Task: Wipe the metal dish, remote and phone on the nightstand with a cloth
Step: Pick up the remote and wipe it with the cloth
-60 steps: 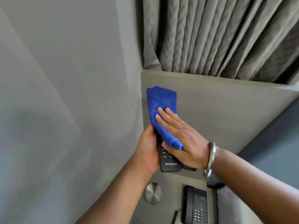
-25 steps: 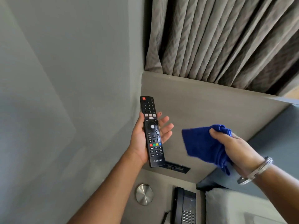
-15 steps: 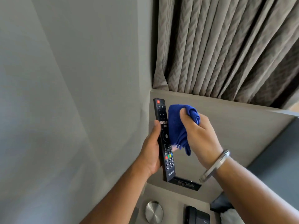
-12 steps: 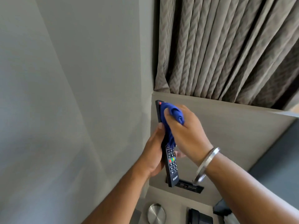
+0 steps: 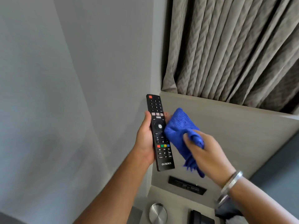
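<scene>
My left hand (image 5: 144, 140) holds a black remote (image 5: 159, 131) upright in the air, buttons facing me. My right hand (image 5: 205, 155) grips a bunched blue cloth (image 5: 181, 128) that touches the remote's right edge near its middle. Below, on the nightstand (image 5: 176, 209), the round metal dish (image 5: 157, 213) sits at the bottom edge of the view. Only the top of the black phone (image 5: 200, 218) shows, to the right of the dish.
A grey wall fills the left. A beige headboard panel (image 5: 234, 126) stands behind my hands, with a dark socket slot (image 5: 186, 185) low on it. Pleated curtains (image 5: 234, 49) hang above. A dark blue surface (image 5: 278, 178) lies at the right.
The cloth has slid from over the remote's top down to its right side, uncovering the buttons. My right hand moved down and to the right. The view tilted slightly.
</scene>
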{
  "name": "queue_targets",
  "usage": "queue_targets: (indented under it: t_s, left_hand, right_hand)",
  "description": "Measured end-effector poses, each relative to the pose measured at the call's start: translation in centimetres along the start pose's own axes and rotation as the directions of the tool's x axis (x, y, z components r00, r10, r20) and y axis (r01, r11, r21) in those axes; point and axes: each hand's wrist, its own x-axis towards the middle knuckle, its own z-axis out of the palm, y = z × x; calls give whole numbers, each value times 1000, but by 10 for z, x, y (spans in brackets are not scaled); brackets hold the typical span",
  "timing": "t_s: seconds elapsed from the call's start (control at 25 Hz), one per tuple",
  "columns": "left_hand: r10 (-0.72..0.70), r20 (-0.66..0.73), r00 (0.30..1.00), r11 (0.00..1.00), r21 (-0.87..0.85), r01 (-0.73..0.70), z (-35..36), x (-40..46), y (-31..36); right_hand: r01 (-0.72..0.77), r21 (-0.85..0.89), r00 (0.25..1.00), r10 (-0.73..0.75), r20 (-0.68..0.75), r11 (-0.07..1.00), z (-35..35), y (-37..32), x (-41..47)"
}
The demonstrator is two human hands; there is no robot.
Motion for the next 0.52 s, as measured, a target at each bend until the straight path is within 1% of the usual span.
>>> queue_targets:
  t_s: [0.04,0.08,0.12,0.16,0.2,0.24,0.28,0.32,0.36,0.4,0.44,0.52]
  left_hand:
    - [-21,7,1000,1000,12,21,-1,-1,-3]
    - [-41,17,999,999,36,40,-2,-2,-6]
    - [-55,22,998,997,50,53,-3,-4,-10]
    - [-65,34,997,997,38,64,-2,-5,-14]
    - [-78,55,995,997,5,78,0,-5,-18]
    - [-96,70,993,995,-25,98,5,-6,-24]
    - [-114,76,991,992,-43,117,10,-7,-28]
    - [-126,81,989,990,-54,130,15,-8,-32]
    - [-129,87,988,990,-55,134,18,-8,-35]
    - [-123,94,988,991,-41,128,21,-10,-38]
    - [-118,103,988,992,-30,121,23,-11,-41]
    - [-101,102,990,993,-49,107,27,-13,-45]
  right_hand:
    - [-194,218,974,215,-74,956,-10,4,2]
    - [-298,384,923,366,-117,874,-21,8,2]
    - [-339,454,881,447,-154,824,-27,11,1]
    - [-326,400,887,424,-185,857,-30,12,-1]
    - [-255,287,929,316,-191,923,-28,12,-5]
    - [-144,165,973,170,-156,976,-24,5,-11]
    - [-30,52,996,34,-88,998,-18,1,-16]
    - [59,-70,997,-62,-38,996,-13,-3,-19]
    - [131,-188,990,-137,-20,973,-9,-5,-19]
    - [163,-269,985,-173,-16,949,-6,-5,-18]
    - [157,-295,985,-171,-22,942,-5,-3,-15]
    - [110,-279,991,-127,-43,954,-4,3,-13]
